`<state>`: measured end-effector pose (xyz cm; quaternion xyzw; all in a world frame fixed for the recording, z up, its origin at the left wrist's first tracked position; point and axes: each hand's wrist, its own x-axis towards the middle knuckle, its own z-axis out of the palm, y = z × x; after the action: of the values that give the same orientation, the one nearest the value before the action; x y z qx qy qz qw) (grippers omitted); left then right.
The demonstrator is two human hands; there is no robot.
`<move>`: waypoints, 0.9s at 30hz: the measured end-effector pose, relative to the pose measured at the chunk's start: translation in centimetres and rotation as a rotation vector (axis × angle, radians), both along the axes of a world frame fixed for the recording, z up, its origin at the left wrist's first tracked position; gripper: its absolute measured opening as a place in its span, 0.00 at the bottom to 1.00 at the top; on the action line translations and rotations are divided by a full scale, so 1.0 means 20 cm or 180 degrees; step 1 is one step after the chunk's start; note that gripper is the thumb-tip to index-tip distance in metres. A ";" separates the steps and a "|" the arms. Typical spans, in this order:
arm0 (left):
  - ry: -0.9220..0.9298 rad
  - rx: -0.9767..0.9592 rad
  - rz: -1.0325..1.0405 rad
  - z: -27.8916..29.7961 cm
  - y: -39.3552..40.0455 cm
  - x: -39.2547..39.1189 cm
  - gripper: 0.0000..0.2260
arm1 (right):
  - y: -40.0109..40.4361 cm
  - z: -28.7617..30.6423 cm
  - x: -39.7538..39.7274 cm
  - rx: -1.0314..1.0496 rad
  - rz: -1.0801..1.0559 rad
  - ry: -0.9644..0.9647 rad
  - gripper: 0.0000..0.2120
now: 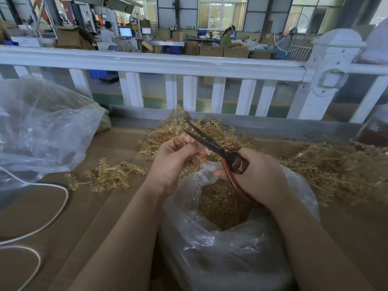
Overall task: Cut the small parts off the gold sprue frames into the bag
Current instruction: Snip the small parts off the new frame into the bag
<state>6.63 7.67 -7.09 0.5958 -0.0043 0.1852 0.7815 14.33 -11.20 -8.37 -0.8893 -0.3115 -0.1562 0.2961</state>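
My left hand [174, 162] grips a gold sprue frame [190, 168] over the mouth of a clear plastic bag [220, 244]. My right hand [258, 177] holds dark scissors [210, 143] by their red-brown handles, blades parted and pointing up-left past my left fingers. Small gold parts [220, 204] fill the inside of the bag. The frame is mostly hidden by my left fingers.
Heaps of gold sprue frames lie behind the hands [184, 131], at the right [336, 166] and at the left [107, 175] on brown cardboard [73, 217]. A large clear bag [42, 131] sits at the left, a white cord [60, 208] near it. A white railing [159, 64] runs behind.
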 end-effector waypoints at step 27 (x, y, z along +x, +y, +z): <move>-0.0186 0.0280 0.0107 -0.02 0.00 0.02 0.08 | 0.00 0.01 -0.01 -0.0036 -0.0195 -0.0497 0.32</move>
<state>7.03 7.59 -7.50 0.6238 -0.0253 0.2152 0.7509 14.05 -11.19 -8.21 -0.8852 -0.3072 -0.2322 0.2610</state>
